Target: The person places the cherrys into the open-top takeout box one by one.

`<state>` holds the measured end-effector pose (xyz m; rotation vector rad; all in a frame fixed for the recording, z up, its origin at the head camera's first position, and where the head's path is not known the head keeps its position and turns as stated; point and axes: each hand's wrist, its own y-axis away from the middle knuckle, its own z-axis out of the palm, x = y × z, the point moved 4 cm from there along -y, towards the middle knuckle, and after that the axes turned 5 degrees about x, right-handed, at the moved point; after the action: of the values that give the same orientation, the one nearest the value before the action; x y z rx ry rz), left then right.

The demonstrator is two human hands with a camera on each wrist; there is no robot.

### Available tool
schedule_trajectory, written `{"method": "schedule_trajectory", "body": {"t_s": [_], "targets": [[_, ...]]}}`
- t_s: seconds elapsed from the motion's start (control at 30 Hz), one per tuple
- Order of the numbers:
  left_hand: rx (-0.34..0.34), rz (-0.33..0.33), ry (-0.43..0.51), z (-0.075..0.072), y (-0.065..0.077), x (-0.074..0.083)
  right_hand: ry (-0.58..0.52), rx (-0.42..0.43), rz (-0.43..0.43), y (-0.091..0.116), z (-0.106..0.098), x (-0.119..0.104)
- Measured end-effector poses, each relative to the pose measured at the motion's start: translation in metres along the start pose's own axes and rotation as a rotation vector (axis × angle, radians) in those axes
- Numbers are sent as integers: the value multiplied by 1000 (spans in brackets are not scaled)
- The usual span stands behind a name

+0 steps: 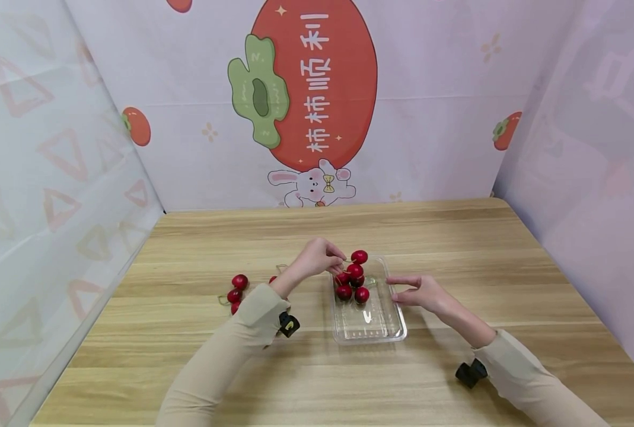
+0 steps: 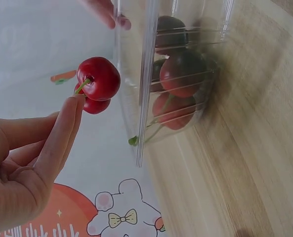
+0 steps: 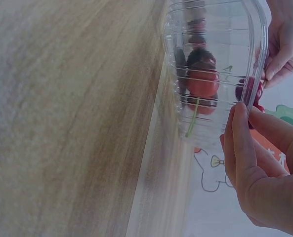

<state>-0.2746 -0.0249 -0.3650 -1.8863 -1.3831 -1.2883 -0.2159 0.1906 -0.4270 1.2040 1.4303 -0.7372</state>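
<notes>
My left hand [image 1: 319, 258] pinches a pair of red cherries [image 2: 99, 79] by the green stem, between thumb and fingertips. They hang above the left side of a clear plastic box [image 1: 369, 340], close to its rim in the left wrist view. Inside the box several dark red cherries [image 3: 203, 81] lie toward the far left, some with stems. My right hand [image 1: 423, 293] is at the box's right side, its fairly straight fingertips touching the rim. The fingers [image 3: 242, 143] are seen against the rim in the right wrist view.
Left of the box, several more cherries [image 1: 236, 290] lie on the wooden table [image 1: 151, 350], some partly hidden by my left forearm. A printed cloth [image 1: 429, 118] hangs behind the table, with further cloth at both sides.
</notes>
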Motion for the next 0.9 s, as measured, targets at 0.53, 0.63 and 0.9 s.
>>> {"method": "schedule_trajectory", "body": {"t_s": [0.53,0.63,0.9], "targets": [[-33,13,-50,20,-5,1,3,0,8,0,0,-1],[-41,8,-59,22,-6,2,4,1,4,0,0,-1],[-51,-11,-71,29,-10,1,19,10,3,1,0,-1]]}}
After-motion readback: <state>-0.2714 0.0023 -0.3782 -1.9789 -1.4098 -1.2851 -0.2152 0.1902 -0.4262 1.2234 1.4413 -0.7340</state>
